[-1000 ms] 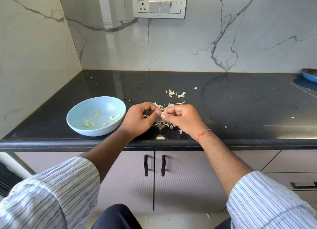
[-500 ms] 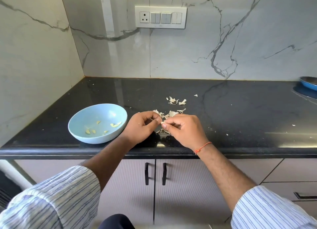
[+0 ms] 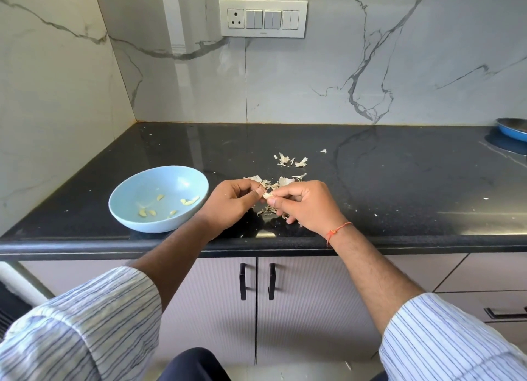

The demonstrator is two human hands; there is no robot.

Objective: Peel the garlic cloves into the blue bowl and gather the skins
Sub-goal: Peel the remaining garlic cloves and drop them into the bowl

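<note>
Garlic clove (image 3: pixel 267 195) at frame centre, pinched between left hand (image 3: pixel 232 202) and right hand (image 3: pixel 309 206), both curled on it, likely held over the skins (image 3: pixel 281 181) so scraps fall together. Blue bowl (image 3: pixel 125 209) sits centre-left near the counter edge (image 3: pixel 85 242); open counter lies right.

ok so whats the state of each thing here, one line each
left hand: pinching the garlic clove
right hand: pinching the same clove
garlic clove: between both hands' fingertips, skin partly on
blue bowl: upright, a few peeled cloves inside
skins: scattered on the counter
cabinet doors: closed
</note>
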